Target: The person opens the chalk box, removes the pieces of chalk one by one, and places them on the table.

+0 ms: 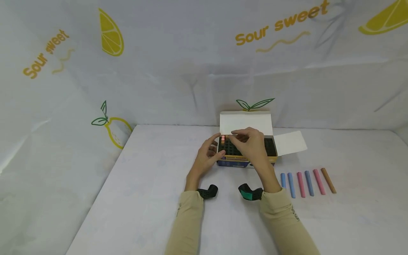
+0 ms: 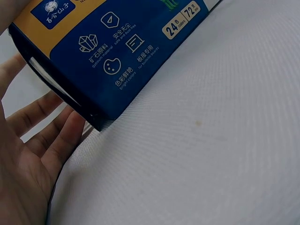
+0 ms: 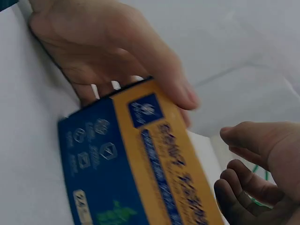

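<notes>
An uncovered chalk box [image 1: 232, 164] with a blue and yellow front stands at the table's far side, its dark insert full of holes. My left hand [image 1: 205, 156] holds the box's left end; in the right wrist view its thumb [image 3: 180, 91] lies over the front corner. Pink chalk ends [image 1: 223, 139] show in the insert's left column. Over the box's back left part is my right hand [image 1: 253, 143], thumb and forefinger close together beside an orange chalk end [image 1: 227, 136]. Nothing shows between this hand's fingers [image 3: 248, 133] in the right wrist view.
Blue, pink and brown chalk sticks [image 1: 308, 183] lie in a row on the white table [image 1: 143, 198], right of the right forearm. The box's white lid [image 1: 245, 122] stands up behind it, and a side flap [image 1: 290, 142] sticks out rightward. A printed curtain [image 1: 178, 71] hangs behind.
</notes>
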`<state>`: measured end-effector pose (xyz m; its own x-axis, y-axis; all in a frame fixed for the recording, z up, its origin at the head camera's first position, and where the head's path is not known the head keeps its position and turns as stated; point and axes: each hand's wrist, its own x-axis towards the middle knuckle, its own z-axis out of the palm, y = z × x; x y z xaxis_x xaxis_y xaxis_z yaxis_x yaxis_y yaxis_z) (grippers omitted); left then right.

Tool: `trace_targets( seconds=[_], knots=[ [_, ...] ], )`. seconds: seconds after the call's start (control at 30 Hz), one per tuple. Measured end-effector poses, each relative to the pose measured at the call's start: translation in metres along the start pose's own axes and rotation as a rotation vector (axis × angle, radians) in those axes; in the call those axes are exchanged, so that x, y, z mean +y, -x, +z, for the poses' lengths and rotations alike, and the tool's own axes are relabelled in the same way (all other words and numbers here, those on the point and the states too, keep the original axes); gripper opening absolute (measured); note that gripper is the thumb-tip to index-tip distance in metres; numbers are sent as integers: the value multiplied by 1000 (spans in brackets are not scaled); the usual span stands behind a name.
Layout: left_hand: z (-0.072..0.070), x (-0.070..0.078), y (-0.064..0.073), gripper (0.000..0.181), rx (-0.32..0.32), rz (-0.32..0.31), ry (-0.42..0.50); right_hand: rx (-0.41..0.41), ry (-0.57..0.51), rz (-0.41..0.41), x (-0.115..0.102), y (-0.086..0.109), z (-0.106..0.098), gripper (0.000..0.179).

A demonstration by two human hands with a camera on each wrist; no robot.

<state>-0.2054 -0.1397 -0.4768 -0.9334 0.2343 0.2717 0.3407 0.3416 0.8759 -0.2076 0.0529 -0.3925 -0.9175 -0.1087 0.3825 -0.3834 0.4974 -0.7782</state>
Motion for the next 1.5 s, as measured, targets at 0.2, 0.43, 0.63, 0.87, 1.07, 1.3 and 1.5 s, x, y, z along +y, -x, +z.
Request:
trace_targets(
  seconds=[0.2, 0.43, 0.63, 0.87, 1.07, 1.3, 1.5],
  knots=[
    [1, 0, 0, 81, -9, -11, -3, -27, 33, 55, 3, 2, 17, 18],
    [0, 0, -1, 84, -9, -10, -13, 9, 94, 63, 5, 2, 25, 17],
    [0, 0, 0, 83, -4, -3, -7, 49, 137, 67, 3, 2, 30, 17],
    [0, 0, -1, 82, -1, -1, -11, 82, 204, 79, 4, 2, 35, 19],
    [0, -1, -1, 84, -1, -2, -16, 113, 217, 79, 6, 3, 40, 20],
    [0, 0, -1, 81, -1, 1, -13, 141, 198, 61, 4, 3, 39, 22],
    [0, 0, -1, 80, 1, -4, -12, 135, 191, 67, 3, 3, 38, 22]
  ],
)
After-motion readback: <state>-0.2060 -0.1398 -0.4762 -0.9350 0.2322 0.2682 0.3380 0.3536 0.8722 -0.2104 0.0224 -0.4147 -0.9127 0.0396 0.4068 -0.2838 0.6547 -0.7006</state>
